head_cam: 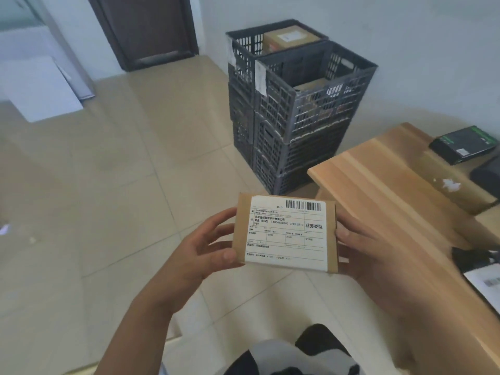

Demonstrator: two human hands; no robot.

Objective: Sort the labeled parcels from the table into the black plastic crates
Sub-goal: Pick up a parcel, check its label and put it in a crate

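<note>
Both my hands hold parcel (285, 234) label-up: left hand (205, 253) pinches left edge, right hand (362, 247) grips right edge. Crates (303, 104) stand well beyond hands, table (378, 180) to right. Risk: misread label, wrong crate; loose edge grip, drop.

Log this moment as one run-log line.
phase: reading label | left hand: grips parcel left edge | right hand: grips right edge | parcel: label up, over floor | crates: boxes inside | table: right
</note>
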